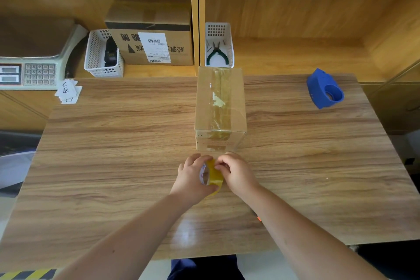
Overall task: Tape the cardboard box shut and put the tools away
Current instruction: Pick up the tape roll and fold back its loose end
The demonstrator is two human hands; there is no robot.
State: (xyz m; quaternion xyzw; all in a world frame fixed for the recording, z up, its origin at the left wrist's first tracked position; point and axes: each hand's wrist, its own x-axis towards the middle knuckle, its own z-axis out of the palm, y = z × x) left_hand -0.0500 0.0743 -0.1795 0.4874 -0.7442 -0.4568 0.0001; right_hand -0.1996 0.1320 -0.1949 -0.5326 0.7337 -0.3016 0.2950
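The small brown cardboard box (220, 107) stands mid-table with a tape strip already along its top seam, so sealing looks done or nearly so; putting tools away remains; just before it, the left hand (193, 177) grips the yellowish tape roll (212, 176), the right hand (236, 174) pinching its edge; a blue plastic tape dispenser (323, 90) lies well apart on the wooden table (113, 143).
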